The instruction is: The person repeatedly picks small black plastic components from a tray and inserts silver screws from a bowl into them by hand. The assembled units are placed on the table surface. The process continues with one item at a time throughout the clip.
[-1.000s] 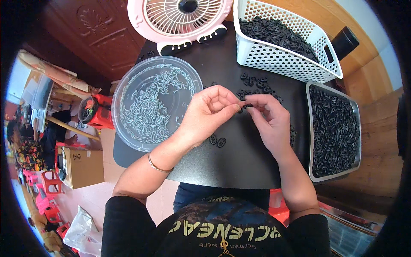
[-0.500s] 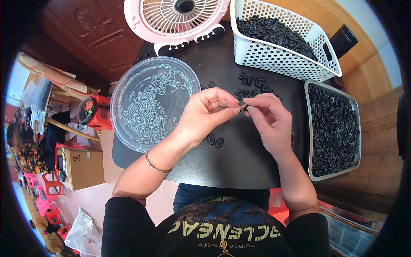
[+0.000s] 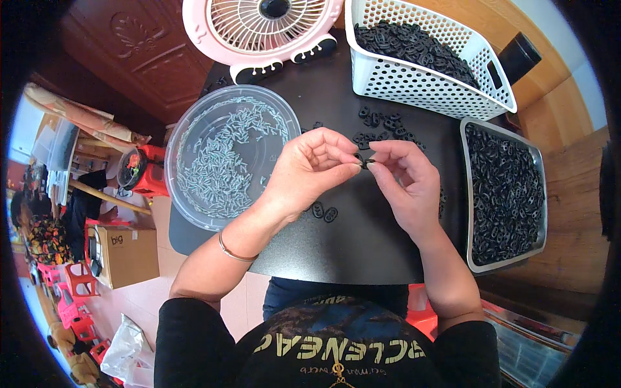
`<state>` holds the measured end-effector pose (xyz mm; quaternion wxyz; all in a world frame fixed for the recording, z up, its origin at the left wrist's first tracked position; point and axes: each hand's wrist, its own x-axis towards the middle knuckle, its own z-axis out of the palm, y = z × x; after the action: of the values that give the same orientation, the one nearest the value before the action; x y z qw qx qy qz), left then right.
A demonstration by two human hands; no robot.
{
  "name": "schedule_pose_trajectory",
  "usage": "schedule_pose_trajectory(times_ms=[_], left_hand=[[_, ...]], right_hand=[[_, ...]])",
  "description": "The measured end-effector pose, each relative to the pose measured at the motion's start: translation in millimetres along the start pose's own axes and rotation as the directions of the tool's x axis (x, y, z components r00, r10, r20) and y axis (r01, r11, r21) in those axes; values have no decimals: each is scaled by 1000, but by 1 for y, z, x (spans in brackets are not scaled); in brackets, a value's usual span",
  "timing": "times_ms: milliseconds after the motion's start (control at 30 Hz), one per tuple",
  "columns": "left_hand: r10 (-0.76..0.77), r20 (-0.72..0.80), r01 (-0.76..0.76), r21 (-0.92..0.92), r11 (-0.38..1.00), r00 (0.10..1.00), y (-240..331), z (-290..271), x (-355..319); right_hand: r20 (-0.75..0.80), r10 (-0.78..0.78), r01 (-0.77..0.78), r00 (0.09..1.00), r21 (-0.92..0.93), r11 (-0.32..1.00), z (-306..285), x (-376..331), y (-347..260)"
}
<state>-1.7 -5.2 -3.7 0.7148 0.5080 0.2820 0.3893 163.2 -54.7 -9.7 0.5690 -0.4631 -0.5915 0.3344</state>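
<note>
Above the middle of the black table (image 3: 336,252), my left hand (image 3: 309,167) and my right hand (image 3: 406,181) meet fingertip to fingertip. Between them they pinch a small black piece (image 3: 365,163), mostly covered by the fingers; it resembles the oval two-holed black plastic pieces (image 3: 386,123) lying behind my hands. Whether a pin is also in the fingers cannot be made out. Left of my left hand stands a round clear tub (image 3: 288,107) with many short silvery metal pins (image 3: 217,165). A few more oval pieces (image 3: 330,214) lie just in front of my left hand.
A white perforated basket (image 3: 414,87) of black pieces stands at the back right. A metal tray (image 3: 470,249) full of them lies at the right. At the back left is a pink fan (image 3: 272,55). A cardboard box (image 3: 129,255) and red stools (image 3: 81,278) are on the floor leftward.
My fingertips have shifted slightly on the small black piece, and more of its dark edge shows between them. Both hands otherwise stay in place.
</note>
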Motion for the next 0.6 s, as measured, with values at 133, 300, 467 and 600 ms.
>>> schedule_pose_trajectory(times_ms=[133,300,467,600], left_hand=[[-24,-9,24,20,1000,1000,0,-1,0],[-27,-6,27,36,999,1000,1,0,-1],[-8,6,7,58,998,1000,0,-1,0],[62,21,-64,94,993,998,-4,-3,0]], right_hand=[[-12,3,-3,1000,-7,1000,0,0,0],[-3,-13,13,1000,6,1000,1,0,2],[15,4,-4,1000,-18,1000,-1,0,2],[28,38,-37,999,-39,999,-1,0,2]])
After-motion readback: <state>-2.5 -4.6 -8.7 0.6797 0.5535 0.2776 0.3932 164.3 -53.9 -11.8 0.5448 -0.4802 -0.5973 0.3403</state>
